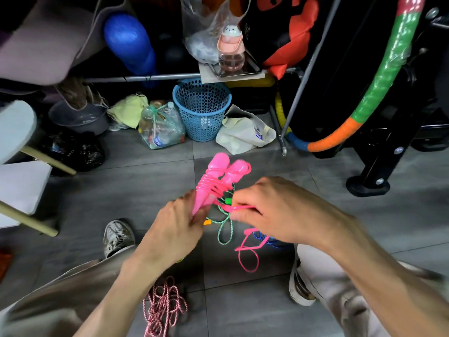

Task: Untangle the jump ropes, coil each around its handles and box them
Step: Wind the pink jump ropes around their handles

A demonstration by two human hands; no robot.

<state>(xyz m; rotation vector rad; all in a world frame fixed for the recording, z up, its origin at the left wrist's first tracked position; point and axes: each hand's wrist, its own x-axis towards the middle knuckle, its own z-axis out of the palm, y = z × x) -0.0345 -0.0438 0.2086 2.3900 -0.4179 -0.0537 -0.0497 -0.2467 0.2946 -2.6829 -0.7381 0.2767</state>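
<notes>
Gripping the pink handles (213,181), left hand (179,227); right hand (279,210) fingers pinching the pink rope (239,208).

Blue basket (201,110) beside bagged bottles (161,127)

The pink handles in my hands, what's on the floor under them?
Under the pink handles, a green-and-white rope, pink cord loops and a blue cord lie on the grey tiles. Where they run on is hidden by my right hand.

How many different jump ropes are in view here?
4: pink rope in both hands, green-white rope beneath them, blue rope under the right hand, red-white rope by the knees. More may be hidden.
</notes>
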